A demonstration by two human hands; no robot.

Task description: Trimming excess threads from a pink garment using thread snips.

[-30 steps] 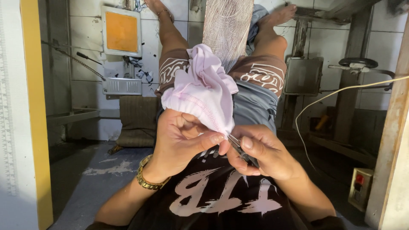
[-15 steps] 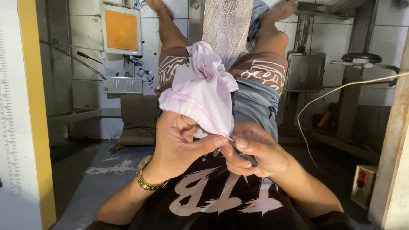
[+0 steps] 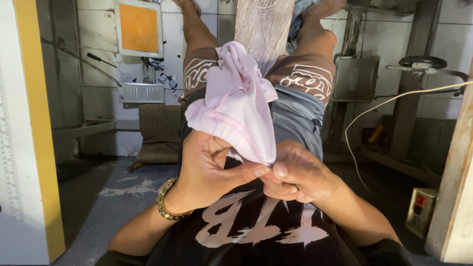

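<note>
A pale pink cloth (image 3: 236, 108) with a stitched hem is bunched up over my lap. My left hand (image 3: 212, 167), with a gold bracelet (image 3: 165, 202) on its wrist, grips the cloth from below, thumb stretched toward the hem's lower corner. My right hand (image 3: 300, 172) is closed with its thumb pressed on that same corner, touching my left thumb. Whether anything else is in my right fist is hidden. Grey fabric (image 3: 295, 118) lies on my lap behind the pink cloth. My bare legs stretch away from me.
A white fibrous strip (image 3: 263, 24) hangs between my legs. At the left stands a white post with a yellow edge (image 3: 34, 123), and behind it an orange panel (image 3: 138, 27) on the tiled wall. At the right are a white cable (image 3: 374, 108), a switch box (image 3: 419, 209) and a wooden post (image 3: 458, 187).
A thin dark tool seen in my right hand one second ago no longer shows. My right hand has closed in on the hem corner, against my left thumb.
</note>
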